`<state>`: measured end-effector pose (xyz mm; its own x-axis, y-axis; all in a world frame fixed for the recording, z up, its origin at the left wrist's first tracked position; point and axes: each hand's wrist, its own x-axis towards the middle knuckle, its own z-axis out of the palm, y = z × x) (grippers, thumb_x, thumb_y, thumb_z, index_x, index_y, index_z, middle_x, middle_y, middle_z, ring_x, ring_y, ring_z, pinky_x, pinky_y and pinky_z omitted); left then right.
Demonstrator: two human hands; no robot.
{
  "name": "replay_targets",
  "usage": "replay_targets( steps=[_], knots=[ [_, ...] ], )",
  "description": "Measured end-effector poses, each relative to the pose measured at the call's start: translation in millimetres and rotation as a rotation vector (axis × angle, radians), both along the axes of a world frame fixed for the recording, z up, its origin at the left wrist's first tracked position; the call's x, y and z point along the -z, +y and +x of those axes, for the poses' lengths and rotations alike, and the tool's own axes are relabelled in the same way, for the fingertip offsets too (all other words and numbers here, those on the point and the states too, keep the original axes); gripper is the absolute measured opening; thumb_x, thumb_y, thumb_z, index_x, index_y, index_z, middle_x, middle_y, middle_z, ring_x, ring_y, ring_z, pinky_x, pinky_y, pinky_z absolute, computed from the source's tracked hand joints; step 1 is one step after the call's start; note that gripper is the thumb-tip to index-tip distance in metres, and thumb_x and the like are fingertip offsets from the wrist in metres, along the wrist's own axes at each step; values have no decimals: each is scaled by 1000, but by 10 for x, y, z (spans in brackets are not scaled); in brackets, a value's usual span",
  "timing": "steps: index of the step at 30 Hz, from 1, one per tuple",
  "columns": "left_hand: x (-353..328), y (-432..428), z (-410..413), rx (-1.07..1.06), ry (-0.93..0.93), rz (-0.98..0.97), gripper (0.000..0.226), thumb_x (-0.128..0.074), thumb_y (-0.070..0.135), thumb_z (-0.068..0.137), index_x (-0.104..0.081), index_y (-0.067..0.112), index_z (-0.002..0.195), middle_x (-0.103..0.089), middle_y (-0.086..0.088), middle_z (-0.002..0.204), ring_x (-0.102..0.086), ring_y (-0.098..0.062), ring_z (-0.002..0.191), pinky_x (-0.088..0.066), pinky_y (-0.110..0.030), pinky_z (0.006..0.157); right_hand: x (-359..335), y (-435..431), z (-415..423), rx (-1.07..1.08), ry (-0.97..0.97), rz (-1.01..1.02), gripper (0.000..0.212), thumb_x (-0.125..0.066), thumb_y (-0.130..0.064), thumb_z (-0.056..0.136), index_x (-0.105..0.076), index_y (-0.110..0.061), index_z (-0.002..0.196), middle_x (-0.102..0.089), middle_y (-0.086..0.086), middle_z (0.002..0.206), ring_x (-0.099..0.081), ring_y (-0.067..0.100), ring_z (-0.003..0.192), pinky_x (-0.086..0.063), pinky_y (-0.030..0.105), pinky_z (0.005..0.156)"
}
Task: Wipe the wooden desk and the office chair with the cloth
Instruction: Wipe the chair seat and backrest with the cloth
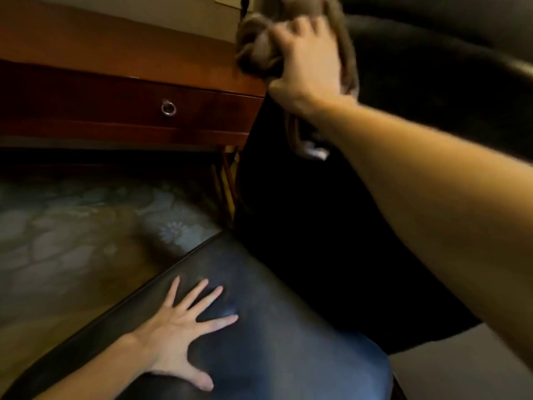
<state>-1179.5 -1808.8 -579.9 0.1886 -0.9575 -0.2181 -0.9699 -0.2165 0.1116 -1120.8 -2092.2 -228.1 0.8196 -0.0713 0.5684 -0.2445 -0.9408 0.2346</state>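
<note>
At one o'clock the right hand (305, 62) clutches the bunched cloth (256, 53), seemingly against the backrest of the office chair (432, 67), beside the desk (101, 47) corner. At seven o'clock the left hand (178, 321) lies flat, fingers spread, on the seat. Leaning there could swivel the chair.

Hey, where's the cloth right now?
The cloth is top centre of the head view, bunched in the right hand, by the back of the chair, just right of the desk corner.

Left hand (176, 327) flat on chair seat (288, 342); right hand (305, 62) gripping cloth (259, 53).
</note>
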Motion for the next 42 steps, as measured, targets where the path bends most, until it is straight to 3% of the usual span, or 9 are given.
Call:
replay_targets(
  steps=[3, 6, 13, 17, 23, 27, 34, 37, 42],
  knots=[
    [35, 26, -21, -54, -36, -7, 110, -23, 108, 64, -26, 50, 158, -37, -8, 163, -21, -30, 151, -16, -63, 108, 613, 291, 84, -193, 254, -135, 54, -65, -35, 77, -62, -23, 130, -59, 10, 127, -51, 39, 122, -42, 44, 96],
    [115, 56, -77, -78, -2, -114, 109, -25, 107, 64, -28, 50, 157, -37, -6, 164, -23, -29, 152, -19, -63, 107, 667, 395, 2, -265, 447, -229, 53, -64, -38, 84, -60, -27, 135, -59, 7, 128, -51, 35, 118, -46, 45, 95],
    [84, 140, -160, -118, 27, -148, 94, -29, 100, 75, -32, 51, 155, -37, -4, 164, -25, -29, 151, -19, -63, 108, -467, 31, -418, -54, -163, -359, 58, -52, -34, 84, -53, -24, 141, -57, 17, 136, -50, 43, 128, -38, 49, 102],
    [185, 173, -226, -179, 0, -221, 72, -30, 86, 90, -23, 57, 155, -25, 3, 169, -20, -28, 157, -11, -62, 114, -174, -114, -416, 69, -88, -121, 61, -53, -43, 81, -52, -20, 139, -53, 18, 137, -45, 43, 131, -37, 51, 104],
    [329, 161, -212, -233, -9, -331, 66, -22, 82, 94, -15, 60, 156, -5, 8, 171, -2, -21, 158, -3, -63, 119, 1204, 218, -575, -128, 239, -283, 43, -69, -32, 68, -64, -21, 109, -60, 11, 105, -56, 40, 100, -41, 49, 80],
    [331, 172, -209, -297, -4, -365, 64, -26, 75, 98, -24, 52, 157, -18, 10, 170, -12, -15, 157, -3, -54, 123, 1065, 282, -674, -245, 426, -304, 50, -61, -41, 72, -68, -23, 118, -63, 8, 110, -57, 39, 103, -42, 49, 81],
    [331, 277, -208, -840, 12, -746, 57, -40, 47, 98, -65, 12, 136, -57, -11, 147, -51, -28, 139, -19, -57, 124, -255, 183, -553, -77, -197, -391, 46, -53, -42, 91, -54, -26, 134, -57, 20, 133, -51, 46, 127, -35, 58, 104],
    [349, 279, -218, -919, -11, -769, 54, -40, 42, 99, -64, 9, 136, -56, -14, 147, -49, -31, 140, -15, -54, 125, -123, 196, -319, 102, -77, -190, 62, -54, -44, 81, -49, -25, 140, -50, 15, 144, -42, 42, 137, -34, 57, 109],
    [411, 258, -176, -942, 17, -763, 51, -36, 37, 101, -67, 11, 133, -65, -6, 138, -60, -23, 130, -33, -47, 120, 1206, 397, -349, -126, 89, -259, 35, -61, -31, 73, -64, -20, 106, -61, 11, 104, -56, 38, 103, -38, 48, 89]
  ],
)
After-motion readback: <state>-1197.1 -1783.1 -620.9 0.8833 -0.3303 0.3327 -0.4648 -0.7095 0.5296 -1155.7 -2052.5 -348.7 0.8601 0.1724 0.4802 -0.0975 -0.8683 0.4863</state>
